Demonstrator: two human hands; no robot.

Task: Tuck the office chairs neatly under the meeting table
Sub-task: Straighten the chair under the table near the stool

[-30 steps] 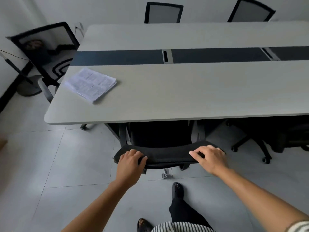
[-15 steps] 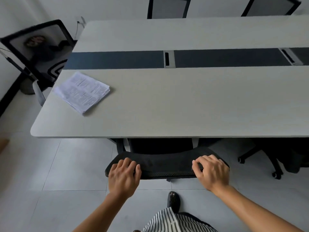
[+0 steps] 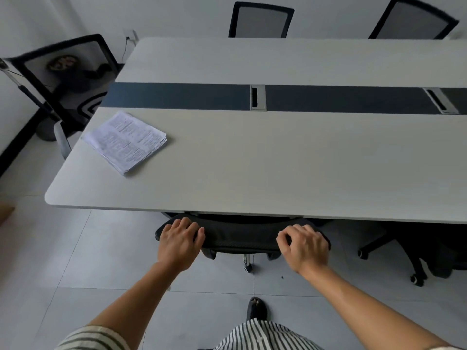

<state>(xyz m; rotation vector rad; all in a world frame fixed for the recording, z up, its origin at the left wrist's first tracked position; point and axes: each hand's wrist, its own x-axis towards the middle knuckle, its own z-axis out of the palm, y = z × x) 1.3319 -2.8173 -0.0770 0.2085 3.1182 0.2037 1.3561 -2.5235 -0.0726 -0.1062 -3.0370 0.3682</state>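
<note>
A black office chair [image 3: 240, 236] stands right in front of me, its seat hidden under the pale meeting table [image 3: 278, 168]. Only the top of its backrest and one caster show past the table's near edge. My left hand [image 3: 180, 242] grips the left end of the backrest top, fingers curled over it. My right hand [image 3: 304, 246] grips the right end the same way. The backrest top sits close against the table edge.
A second black chair [image 3: 409, 251] sits tucked under the table to the right. A mesh-backed chair [image 3: 63, 79] stands at the table's left end, and two more [image 3: 260, 21] [image 3: 414, 20] on the far side. A stack of papers [image 3: 126, 141] lies on the table.
The chair has rolled forward under the table with both hands on its backrest; less of its back and base shows now. I have stepped closer to the table.
</note>
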